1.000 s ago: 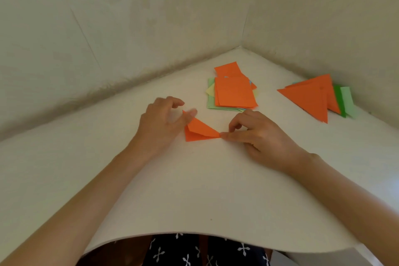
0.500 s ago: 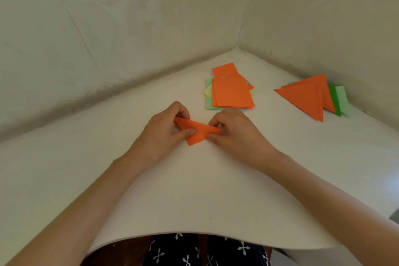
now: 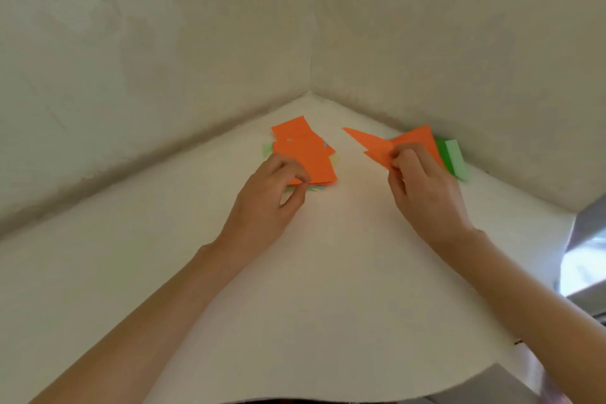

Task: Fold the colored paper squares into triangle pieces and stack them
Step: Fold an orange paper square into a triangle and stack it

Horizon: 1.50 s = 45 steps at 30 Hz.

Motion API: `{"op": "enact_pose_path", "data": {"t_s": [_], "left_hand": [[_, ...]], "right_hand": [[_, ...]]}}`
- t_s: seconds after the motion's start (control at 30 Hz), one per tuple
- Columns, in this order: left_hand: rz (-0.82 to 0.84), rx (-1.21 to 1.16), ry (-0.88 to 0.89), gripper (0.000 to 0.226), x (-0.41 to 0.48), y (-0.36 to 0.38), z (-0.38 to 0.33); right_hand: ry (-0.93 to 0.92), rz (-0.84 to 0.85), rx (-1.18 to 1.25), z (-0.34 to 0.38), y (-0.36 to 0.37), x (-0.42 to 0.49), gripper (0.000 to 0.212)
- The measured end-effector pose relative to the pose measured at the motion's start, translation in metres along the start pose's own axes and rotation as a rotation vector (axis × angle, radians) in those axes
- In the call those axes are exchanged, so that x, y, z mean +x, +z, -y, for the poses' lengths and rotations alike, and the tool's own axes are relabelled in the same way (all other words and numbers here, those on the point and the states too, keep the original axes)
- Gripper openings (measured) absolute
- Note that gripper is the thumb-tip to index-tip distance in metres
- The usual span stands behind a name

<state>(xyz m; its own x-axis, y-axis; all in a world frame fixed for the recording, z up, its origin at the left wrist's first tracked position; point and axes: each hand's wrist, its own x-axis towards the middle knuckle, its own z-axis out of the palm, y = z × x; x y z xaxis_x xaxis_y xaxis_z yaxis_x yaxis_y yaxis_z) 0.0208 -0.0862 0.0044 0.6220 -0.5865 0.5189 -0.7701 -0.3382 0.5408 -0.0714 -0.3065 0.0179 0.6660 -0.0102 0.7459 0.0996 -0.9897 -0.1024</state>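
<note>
A pile of unfolded paper squares (image 3: 305, 154), orange on top with pale green and yellow beneath, lies near the back corner of the white sheet. My left hand (image 3: 272, 193) pinches the near edge of the top orange square. To the right sits the stack of folded triangles (image 3: 423, 141), orange over green pieces (image 3: 454, 156). My right hand (image 3: 419, 180) holds a folded orange triangle (image 3: 373, 144) at that stack, its point sticking out to the left; whether it lies flat on the stack I cannot tell.
The work surface is a white sheet (image 3: 328, 272) curling over its front edge, set in a corner between two beige walls (image 3: 164, 59). A shiny grey object (image 3: 587, 249) stands beyond the sheet's right edge.
Both hands left the middle of the sheet. My right hand carried the folded orange triangle to the right-hand stack, and my left hand moved up to the pile of squares. The camera tilted up.
</note>
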Motion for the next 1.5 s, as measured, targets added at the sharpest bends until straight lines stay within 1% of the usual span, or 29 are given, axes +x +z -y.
{"op": "enact_pose_path", "data": {"t_s": [0.07,0.2,0.3,0.37,0.43,0.5,0.57,0.6,0.63,0.7,0.83,0.93,1.03,1.1,1.17,1.2,1.27,1.3,1.37,1.43,1.5], "left_hand": [[0.027,-0.014,0.011,0.028,0.0,0.01,0.001],[0.067,-0.038,0.002,0.031,-0.002,0.015,0.008],[0.058,-0.05,-0.023,0.033,-0.003,0.012,0.008],[0.05,-0.032,-0.028,0.034,-0.005,0.011,0.007],[0.043,0.035,-0.004,0.033,-0.006,0.01,0.006],[0.06,0.154,0.038,0.036,-0.007,0.01,0.008],[0.127,0.291,0.048,0.043,-0.009,0.011,0.011],[0.167,0.34,0.033,0.045,-0.01,0.011,0.013],[0.201,0.373,0.008,0.047,-0.011,0.011,0.013],[0.245,0.398,-0.042,0.05,-0.012,0.012,0.013],[0.244,0.393,-0.059,0.05,-0.011,0.011,0.01],[0.209,0.365,-0.047,0.048,-0.013,0.004,0.009],[0.179,0.346,-0.034,0.045,-0.02,-0.012,0.015],[0.167,0.342,-0.047,0.044,-0.028,-0.025,0.022],[0.157,0.332,-0.075,0.045,-0.036,-0.036,0.028],[0.152,0.324,-0.09,0.044,-0.039,-0.041,0.03],[0.14,0.306,-0.112,0.044,-0.046,-0.046,0.033],[0.134,0.301,-0.12,0.044,-0.049,-0.047,0.033],[0.129,0.293,-0.13,0.044,-0.053,-0.047,0.032],[0.126,0.288,-0.122,0.044,-0.055,-0.047,0.032],[0.113,0.263,-0.121,0.043,-0.054,-0.046,0.031]], "right_hand": [[-0.044,0.069,-0.112,-0.016,0.002,0.001,0.004],[-0.13,0.232,-0.207,-0.033,0.004,-0.002,0.025],[-0.088,0.314,-0.243,-0.04,0.004,-0.008,0.03],[-0.061,0.32,-0.263,-0.045,0.004,-0.011,0.038],[-0.051,0.293,-0.301,-0.045,0.003,-0.012,0.046],[-0.08,0.273,-0.318,-0.042,0.0,-0.011,0.056],[-0.165,0.307,-0.313,-0.038,-0.002,-0.01,0.066],[-0.211,0.337,-0.308,-0.036,-0.003,-0.009,0.066],[-0.239,0.365,-0.303,-0.036,-0.002,-0.009,0.065],[-0.237,0.415,-0.301,-0.038,0.001,-0.011,0.061],[-0.181,0.496,-0.289,-0.044,0.002,-0.015,0.063],[-0.158,0.438,-0.175,-0.035,-0.003,-0.01,0.062],[-0.184,0.328,-0.011,-0.009,-0.002,0.001,0.05],[-0.201,0.327,0.101,0.014,0.008,0.008,0.043],[-0.168,0.383,0.155,0.03,0.028,0.015,0.035],[-0.122,0.441,0.16,0.036,0.038,0.019,0.035],[-0.019,0.601,0.156,0.041,0.051,0.029,0.048],[0.013,0.671,0.157,0.041,0.055,0.033,0.049],[-0.001,0.717,0.103,0.041,0.06,0.035,0.043],[-0.071,0.649,0.027,0.043,0.061,0.032,0.036],[-0.134,0.535,-0.006,0.047,0.063,0.026,0.025]]}}
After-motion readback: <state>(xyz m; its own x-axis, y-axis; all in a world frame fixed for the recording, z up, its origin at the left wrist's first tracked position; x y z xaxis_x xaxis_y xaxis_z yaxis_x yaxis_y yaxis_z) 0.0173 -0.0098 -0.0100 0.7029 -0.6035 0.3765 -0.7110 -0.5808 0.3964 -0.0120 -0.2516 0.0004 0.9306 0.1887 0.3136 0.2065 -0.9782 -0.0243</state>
